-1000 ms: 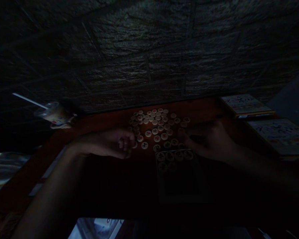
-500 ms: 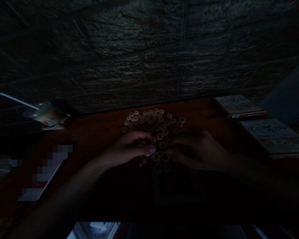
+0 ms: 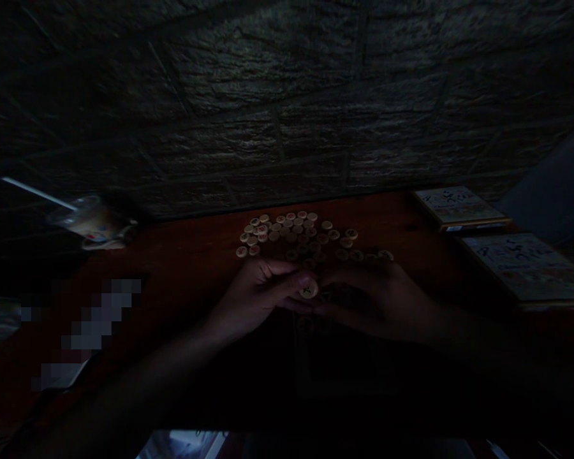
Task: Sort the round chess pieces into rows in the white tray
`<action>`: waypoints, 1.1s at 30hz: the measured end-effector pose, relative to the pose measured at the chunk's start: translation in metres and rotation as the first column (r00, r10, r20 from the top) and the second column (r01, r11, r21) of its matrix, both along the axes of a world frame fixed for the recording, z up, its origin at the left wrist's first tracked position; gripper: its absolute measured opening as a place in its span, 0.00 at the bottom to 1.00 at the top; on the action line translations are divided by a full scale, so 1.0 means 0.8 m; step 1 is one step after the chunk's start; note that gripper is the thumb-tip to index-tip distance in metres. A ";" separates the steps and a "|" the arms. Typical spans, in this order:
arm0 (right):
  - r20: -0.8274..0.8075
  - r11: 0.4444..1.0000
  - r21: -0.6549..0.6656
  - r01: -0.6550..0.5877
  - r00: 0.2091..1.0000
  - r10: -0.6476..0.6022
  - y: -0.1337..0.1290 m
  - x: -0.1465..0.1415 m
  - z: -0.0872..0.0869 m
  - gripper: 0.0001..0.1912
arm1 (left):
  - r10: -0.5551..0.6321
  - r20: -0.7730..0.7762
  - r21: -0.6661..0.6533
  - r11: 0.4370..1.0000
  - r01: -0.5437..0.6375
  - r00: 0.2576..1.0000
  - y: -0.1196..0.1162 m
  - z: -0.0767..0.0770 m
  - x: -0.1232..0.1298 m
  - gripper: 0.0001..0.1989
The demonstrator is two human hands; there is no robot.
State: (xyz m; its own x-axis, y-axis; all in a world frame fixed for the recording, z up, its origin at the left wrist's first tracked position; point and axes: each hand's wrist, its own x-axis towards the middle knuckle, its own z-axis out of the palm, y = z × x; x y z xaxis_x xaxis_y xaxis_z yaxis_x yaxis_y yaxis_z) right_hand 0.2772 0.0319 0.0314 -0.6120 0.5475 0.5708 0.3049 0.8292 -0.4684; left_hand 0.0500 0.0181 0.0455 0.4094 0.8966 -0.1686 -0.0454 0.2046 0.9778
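My left hand (image 3: 263, 290) is closed, with a round wooden Chinese chess piece (image 3: 309, 289) pinched at the thumb tip. A dark character shows on its face. My right hand (image 3: 375, 296) reaches in from the other side with thumb and fingers apart, close to the piece; whether it touches the piece is hard to see in the dark. Just below the hands lies a shallow dark tray (image 3: 347, 389), with a few faint pieces in its upper left corner. Beyond the hands, many loose Chinese chess pieces (image 3: 287, 226) are spread on the wooden table, some with red characters, others dark or blank.
At the left stands a plastic drink cup (image 3: 90, 217) with a straw. A blurred-out flat object (image 3: 95, 328) lies nearer on the table (image 3: 182, 242). Two flat boxes (image 3: 456, 204) (image 3: 530, 261) lie at the right. A stone wall (image 3: 287, 115) rises behind the table.
My left hand has turned and moved slightly right, bringing the piece's marked face into view. My right hand has shifted slightly down, and the two hands are closer together.
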 end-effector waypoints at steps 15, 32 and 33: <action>-0.013 0.997 0.046 0.058 0.998 -0.057 -0.005 0.001 -0.003 0.15 | 0.000 -0.063 0.003 1.000 0.001 0.998 -0.005 0.005 0.004 0.13; 0.377 0.988 -0.059 -0.144 0.913 0.156 0.000 0.009 0.015 0.12 | 0.277 -0.359 0.511 0.857 -0.061 0.891 0.019 -0.005 -0.012 0.07; 0.397 0.987 -0.063 -0.150 0.903 0.162 -0.001 0.009 0.015 0.12 | 0.274 -0.383 0.532 0.846 -0.031 0.883 0.019 -0.007 -0.012 0.08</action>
